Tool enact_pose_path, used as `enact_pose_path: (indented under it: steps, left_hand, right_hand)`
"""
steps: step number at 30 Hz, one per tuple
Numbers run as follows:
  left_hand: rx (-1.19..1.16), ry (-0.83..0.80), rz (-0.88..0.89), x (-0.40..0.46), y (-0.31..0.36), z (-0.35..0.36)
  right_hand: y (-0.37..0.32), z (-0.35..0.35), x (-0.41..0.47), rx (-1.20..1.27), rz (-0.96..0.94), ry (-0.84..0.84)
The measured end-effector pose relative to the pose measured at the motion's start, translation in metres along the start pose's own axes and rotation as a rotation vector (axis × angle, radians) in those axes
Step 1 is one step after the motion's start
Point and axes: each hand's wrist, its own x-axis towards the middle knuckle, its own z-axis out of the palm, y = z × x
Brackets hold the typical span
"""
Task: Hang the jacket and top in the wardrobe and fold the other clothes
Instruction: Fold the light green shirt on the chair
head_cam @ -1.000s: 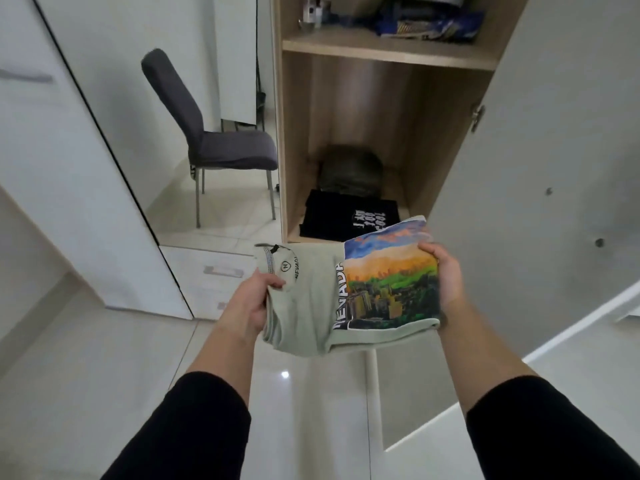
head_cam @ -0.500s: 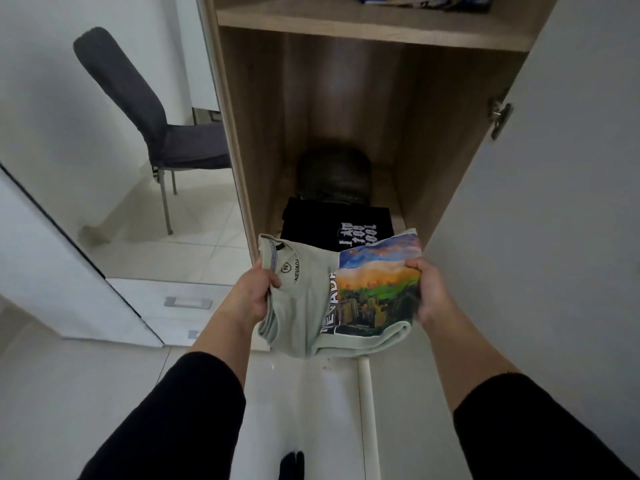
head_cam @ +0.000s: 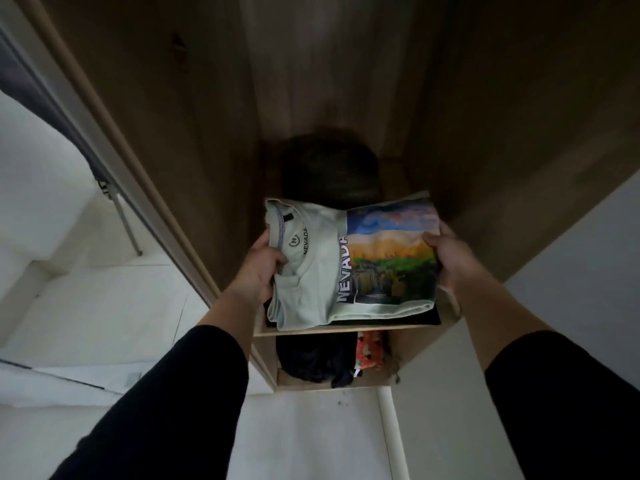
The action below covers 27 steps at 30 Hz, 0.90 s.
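Left hand (head_cam: pixel 258 268) and right hand (head_cam: pixel 450 259) gripping folded T-shirt (head_cam: pixel 318 271) flat, long axis left-right, collar leftward.

Dark bundle (head_cam: pixel 329 174) blocking shelf's rear

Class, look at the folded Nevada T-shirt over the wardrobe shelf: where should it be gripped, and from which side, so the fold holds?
Probably the two short ends of the folded T-shirt, from left and right at once, as the left hand and right hand do. It is a flat, limp stack; a one-sided grip would let the layers sag open.
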Motion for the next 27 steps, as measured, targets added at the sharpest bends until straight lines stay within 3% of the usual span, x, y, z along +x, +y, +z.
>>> enact_pose_path:
  steps: [3,6,7,9,11,13,20,27]
  left_hand:
    - [0.317,0.163,0.058,0.036,-0.015,0.000]
    - [0.985,0.279,0.258,0.049,-0.042,0.004]
    - [1.132,0.238,0.367,0.049,-0.052,0.008]
    - [1.327,0.018,0.460,0.046,-0.074,0.013]
    - [1.559,-0.180,0.327,0.042,-0.097,0.005]
    - [1.737,-0.239,0.230,0.041,-0.115,-0.016]
    - [1.910,-0.227,0.155,0.030,-0.109,-0.019]
    - [1.942,-0.150,0.018,-0.035,-0.114,-0.017]
  right_hand:
    - [0.026,-0.004,0.032,-0.284,-0.134,0.133]
    - [0.062,0.009,0.037,-0.921,-0.169,0.128]
    - [0.071,0.016,0.032,-1.159,-0.130,0.096]
    - [0.089,0.025,0.021,-1.397,-0.072,-0.006]
    - [0.112,0.020,0.010,-1.491,-0.030,-0.090]
    - [0.131,0.005,0.005,-1.611,-0.024,-0.113]
    - [0.127,-0.015,-0.003,-1.681,0.012,-0.145]
    - [0.121,-0.051,-0.082,-1.819,-0.051,-0.118]
